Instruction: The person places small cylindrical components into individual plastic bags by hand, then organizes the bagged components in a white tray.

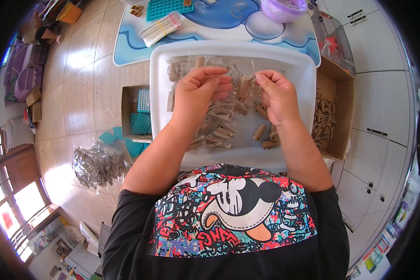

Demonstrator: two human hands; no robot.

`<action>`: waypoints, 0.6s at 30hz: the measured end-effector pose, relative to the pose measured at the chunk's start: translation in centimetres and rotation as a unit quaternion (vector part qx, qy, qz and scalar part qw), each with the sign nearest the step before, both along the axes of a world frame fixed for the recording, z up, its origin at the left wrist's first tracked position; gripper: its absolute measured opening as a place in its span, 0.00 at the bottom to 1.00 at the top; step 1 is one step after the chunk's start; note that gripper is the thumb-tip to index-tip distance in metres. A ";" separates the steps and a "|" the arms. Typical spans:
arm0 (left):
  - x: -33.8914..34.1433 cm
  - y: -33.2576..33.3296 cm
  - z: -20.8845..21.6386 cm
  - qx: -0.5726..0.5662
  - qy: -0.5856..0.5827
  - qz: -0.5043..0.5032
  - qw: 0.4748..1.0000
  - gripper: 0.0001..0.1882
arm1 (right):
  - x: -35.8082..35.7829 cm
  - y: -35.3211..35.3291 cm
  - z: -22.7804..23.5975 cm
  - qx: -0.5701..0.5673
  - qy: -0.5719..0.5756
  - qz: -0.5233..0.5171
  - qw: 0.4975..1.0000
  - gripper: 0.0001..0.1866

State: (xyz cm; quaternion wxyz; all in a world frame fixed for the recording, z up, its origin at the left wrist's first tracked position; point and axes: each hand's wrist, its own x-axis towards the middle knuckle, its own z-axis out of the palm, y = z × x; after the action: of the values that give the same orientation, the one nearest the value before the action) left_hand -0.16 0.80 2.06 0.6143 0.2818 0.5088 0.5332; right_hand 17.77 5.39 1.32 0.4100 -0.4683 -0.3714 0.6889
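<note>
Beyond loose brown tubes (259,132) lying in the white tray (308,84), the left hand (203,91) is hanging loosely curled, apart from the right hand (275,91), which is pinching a clear bag (245,86) between them, its one-sided grip risking slippage and spilling.

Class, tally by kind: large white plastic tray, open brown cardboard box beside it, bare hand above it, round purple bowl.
Large white plastic tray: 1
Open brown cardboard box: 2 (left box, right box)
Bare hand: 2 (left hand, right hand)
Round purple bowl: 1
Total: 6
</note>
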 end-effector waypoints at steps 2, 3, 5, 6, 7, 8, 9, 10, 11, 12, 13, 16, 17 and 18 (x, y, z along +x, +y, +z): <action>-0.2 0.2 -0.5 -0.002 -0.004 -0.003 1.000 0.14 | 0.1 0.1 0.0 -0.015 0.010 0.002 1.000 0.07; 0.1 0.3 -0.8 0.026 -0.006 0.009 1.000 0.17 | 0.0 0.0 0.0 -0.011 0.021 0.011 1.000 0.07; 0.3 0.3 -1.4 0.053 -0.007 0.024 0.998 0.19 | -0.1 0.0 -0.1 -0.008 0.032 0.022 0.999 0.07; 0.3 0.3 -1.7 0.065 0.002 0.004 0.998 0.22 | -0.1 -0.1 -0.1 0.003 0.033 0.038 0.999 0.07; 0.4 0.4 -1.9 0.078 0.011 -0.017 0.997 0.24 | -0.1 -0.1 -0.1 0.014 0.034 0.053 0.998 0.06; 0.3 0.4 -2.0 0.077 0.011 -0.016 0.997 0.24 | 0.0 -0.1 -0.1 0.014 0.034 0.054 0.998 0.06; 0.2 0.5 -2.1 0.074 -0.023 -0.041 0.996 0.23 | 0.1 -0.1 -0.1 0.000 0.070 0.082 0.994 0.06; 0.2 0.5 -2.0 0.071 -0.058 -0.065 0.994 0.22 | 0.3 -0.1 -0.2 -0.014 0.105 0.110 0.988 0.05; 0.2 0.5 -1.8 0.071 -0.058 -0.065 0.994 0.22 | 0.3 -0.1 -0.2 -0.014 0.104 0.110 0.988 0.05; 0.1 0.4 -1.5 0.041 -0.097 -0.078 0.991 0.19 | 0.4 -0.2 -0.2 -0.021 0.115 0.124 0.985 0.05; 0.0 0.4 -1.2 0.010 -0.137 -0.092 0.986 0.17 | 0.4 -0.2 -0.2 -0.027 0.126 0.138 0.982 0.05; 0.1 0.5 -1.5 0.015 -0.150 -0.082 0.985 0.12 | 0.6 0.0 -0.1 -0.053 0.142 0.131 0.980 0.06; 0.1 0.5 -1.6 0.015 -0.150 -0.082 0.985 0.12 | 0.6 0.0 -0.1 -0.053 0.142 0.132 0.980 0.06; 0.1 0.5 -1.7 0.014 -0.151 -0.080 0.985 0.10 | 0.6 0.1 -0.2 -0.045 0.142 0.128 0.980 0.06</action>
State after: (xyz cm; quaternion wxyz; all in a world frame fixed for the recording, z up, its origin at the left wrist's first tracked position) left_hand -0.09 1.31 0.34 0.7209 0.2466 0.3780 0.5259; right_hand 18.34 5.51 1.16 0.3450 -0.3321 -0.3347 0.8115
